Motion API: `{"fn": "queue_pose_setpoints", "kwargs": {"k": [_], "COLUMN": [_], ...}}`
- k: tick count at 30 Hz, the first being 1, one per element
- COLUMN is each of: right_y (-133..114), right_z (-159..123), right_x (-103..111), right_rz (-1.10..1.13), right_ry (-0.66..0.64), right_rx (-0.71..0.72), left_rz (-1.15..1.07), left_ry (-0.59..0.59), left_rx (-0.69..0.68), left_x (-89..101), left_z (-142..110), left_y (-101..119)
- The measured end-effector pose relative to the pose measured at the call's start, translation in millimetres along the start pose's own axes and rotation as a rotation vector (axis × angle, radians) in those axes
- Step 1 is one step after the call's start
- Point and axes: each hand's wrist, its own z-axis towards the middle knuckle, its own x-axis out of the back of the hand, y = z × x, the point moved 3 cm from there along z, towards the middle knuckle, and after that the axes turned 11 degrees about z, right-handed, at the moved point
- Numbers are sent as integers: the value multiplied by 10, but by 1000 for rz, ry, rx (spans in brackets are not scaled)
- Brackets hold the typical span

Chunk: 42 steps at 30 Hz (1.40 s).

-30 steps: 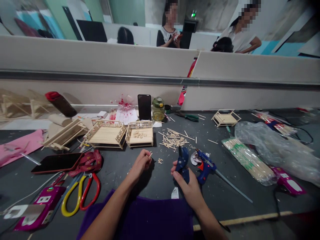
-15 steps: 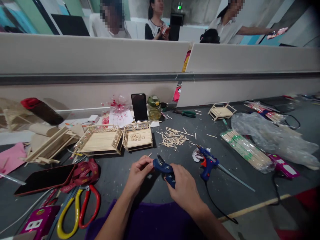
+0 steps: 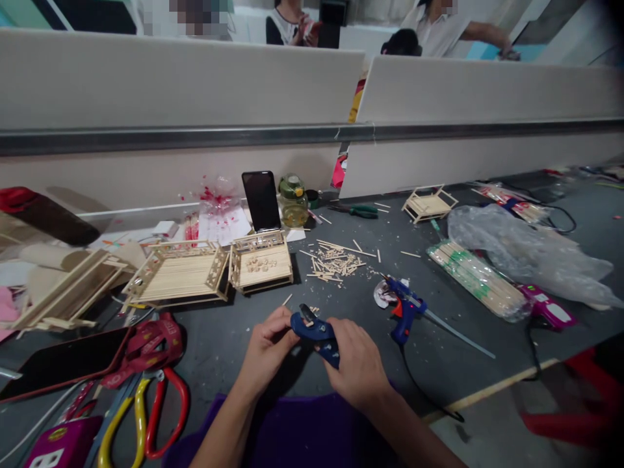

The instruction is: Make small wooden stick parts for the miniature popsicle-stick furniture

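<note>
My right hand (image 3: 358, 357) is wrapped around a blue hand cutter (image 3: 314, 328), whose dark jaws point up and left. A small pale bit shows at the jaws. My left hand (image 3: 270, 344) is closed in a pinch right beside the cutter's nose; whatever its fingertips hold is hidden. Just beyond those fingers lies a thin wooden stick (image 3: 287, 299). A few cut pieces (image 3: 314, 310) are on the table behind the jaws. Farther back is a heap of short wooden stick pieces (image 3: 336, 263). Left of the heap stands a small wooden stick frame (image 3: 260, 263) with small round slices on it.
A larger stick frame (image 3: 178, 273), a leaning phone (image 3: 262, 200) and a green-lidded bottle (image 3: 293, 198) stand at back left. Scissors (image 3: 168, 413) lie at front left. On the right are a blue glue gun (image 3: 407, 309), its cord, and bagged sticks (image 3: 475, 279).
The camera view has tilted down and shifted slightly. Both hands stay together at the cutter; the left has dropped a little. Cut pieces behind the jaws now show.
</note>
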Motion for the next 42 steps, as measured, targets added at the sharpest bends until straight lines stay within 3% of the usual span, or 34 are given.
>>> {"fn": "queue_pose_setpoints", "kwargs": {"k": [12,19,24,30,42], "right_y": [17,26,104,164,212], "right_z": [-45,-50,-14,42,34], "right_x": [-17,58,16,-83,-185], "right_rz": [46,-10,-47,-82,-102], "right_ry": [-15,-210,-287,-308,-328], "right_rx": [-30,-170,-194,-179,-183], "left_rz": [90,120,89,71,37], "left_ry": [-1,-19,-27,-19,-43], "left_rx": [14,63,161,236,257], "left_x": [-21,-87,-130,-118,-99], "left_z": [-27,-11,9,34,64], "left_y": [-20,-76,-196,-329,-388]}}
